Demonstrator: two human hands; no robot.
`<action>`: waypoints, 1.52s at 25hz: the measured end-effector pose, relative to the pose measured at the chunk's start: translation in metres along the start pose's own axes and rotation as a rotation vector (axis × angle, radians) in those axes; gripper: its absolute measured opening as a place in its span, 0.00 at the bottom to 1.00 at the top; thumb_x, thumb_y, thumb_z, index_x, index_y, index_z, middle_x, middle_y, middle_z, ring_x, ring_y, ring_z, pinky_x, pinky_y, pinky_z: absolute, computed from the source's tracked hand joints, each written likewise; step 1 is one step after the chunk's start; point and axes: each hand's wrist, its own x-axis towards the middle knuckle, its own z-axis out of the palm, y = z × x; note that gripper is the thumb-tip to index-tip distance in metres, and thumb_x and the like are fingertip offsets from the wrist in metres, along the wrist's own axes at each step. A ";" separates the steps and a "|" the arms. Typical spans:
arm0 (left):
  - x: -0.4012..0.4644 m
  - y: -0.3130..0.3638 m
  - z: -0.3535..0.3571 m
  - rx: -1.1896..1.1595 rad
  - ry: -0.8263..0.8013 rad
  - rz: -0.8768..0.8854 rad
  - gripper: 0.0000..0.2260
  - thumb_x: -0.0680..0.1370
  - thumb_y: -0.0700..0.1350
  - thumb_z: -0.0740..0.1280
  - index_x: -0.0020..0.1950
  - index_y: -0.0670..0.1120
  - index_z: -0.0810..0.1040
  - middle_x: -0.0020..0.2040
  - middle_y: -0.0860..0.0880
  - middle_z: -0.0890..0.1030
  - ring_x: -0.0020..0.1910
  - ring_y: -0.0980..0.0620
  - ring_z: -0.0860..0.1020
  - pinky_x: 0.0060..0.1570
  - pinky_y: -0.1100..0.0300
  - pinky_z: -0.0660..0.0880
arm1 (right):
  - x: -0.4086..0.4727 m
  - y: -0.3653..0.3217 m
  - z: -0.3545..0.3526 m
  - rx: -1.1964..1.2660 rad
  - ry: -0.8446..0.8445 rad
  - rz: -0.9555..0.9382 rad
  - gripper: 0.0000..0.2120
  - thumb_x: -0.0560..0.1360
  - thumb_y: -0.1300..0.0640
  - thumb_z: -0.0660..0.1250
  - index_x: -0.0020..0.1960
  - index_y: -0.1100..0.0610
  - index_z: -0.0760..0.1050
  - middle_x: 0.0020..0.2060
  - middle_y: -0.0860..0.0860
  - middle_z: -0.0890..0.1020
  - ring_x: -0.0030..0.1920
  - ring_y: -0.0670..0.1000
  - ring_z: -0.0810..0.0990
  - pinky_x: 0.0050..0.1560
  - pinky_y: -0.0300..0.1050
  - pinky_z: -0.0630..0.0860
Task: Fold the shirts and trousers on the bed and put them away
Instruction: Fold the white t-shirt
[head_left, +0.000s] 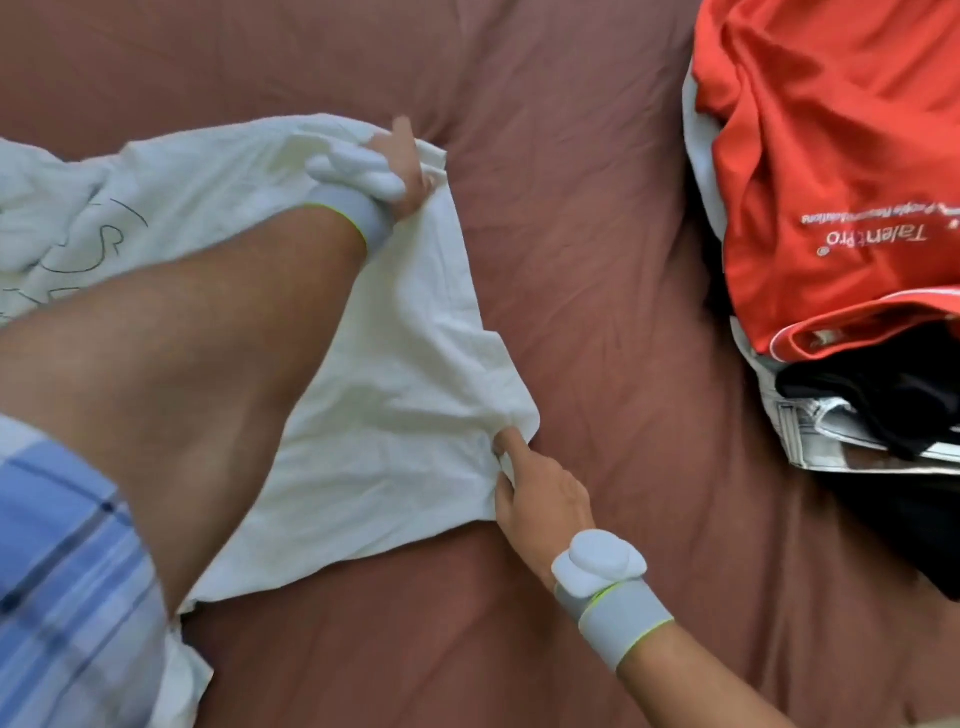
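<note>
Brown bedsheet (597, 260) wrinkled; white shirt (405, 338) flat, clothes pile (831, 208) right.

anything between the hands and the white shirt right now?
No. Both hands already hold the white shirt: left hand grips its far corner, right hand pinches its near corner. The red shirt pile lies apart on the bed.

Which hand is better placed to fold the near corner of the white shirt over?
The right hand, probably. It already pinches the near corner of the white shirt. The left hand grips the far corner, with its arm lying across the cloth, so it would need to let go and reach back.
</note>
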 end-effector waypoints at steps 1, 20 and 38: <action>0.006 0.002 -0.002 -0.014 0.046 0.003 0.17 0.81 0.49 0.62 0.66 0.42 0.71 0.62 0.37 0.77 0.58 0.37 0.76 0.56 0.48 0.71 | 0.002 0.000 -0.004 -0.032 -0.010 -0.024 0.13 0.77 0.58 0.57 0.60 0.50 0.65 0.36 0.49 0.75 0.38 0.57 0.78 0.41 0.51 0.75; -0.136 -0.024 0.099 -0.373 0.356 0.441 0.27 0.79 0.54 0.61 0.75 0.43 0.67 0.72 0.45 0.71 0.72 0.45 0.67 0.67 0.49 0.64 | 0.015 0.027 -0.026 -0.331 0.419 -0.214 0.37 0.62 0.65 0.69 0.70 0.56 0.66 0.73 0.59 0.61 0.73 0.61 0.61 0.68 0.68 0.56; -0.429 -0.249 0.151 -1.701 0.104 -0.841 0.02 0.77 0.42 0.70 0.48 0.44 0.82 0.44 0.43 0.83 0.36 0.51 0.80 0.40 0.56 0.76 | -0.091 -0.211 0.177 -0.431 -0.147 -0.386 0.24 0.73 0.53 0.64 0.67 0.56 0.63 0.62 0.52 0.69 0.60 0.56 0.68 0.49 0.53 0.72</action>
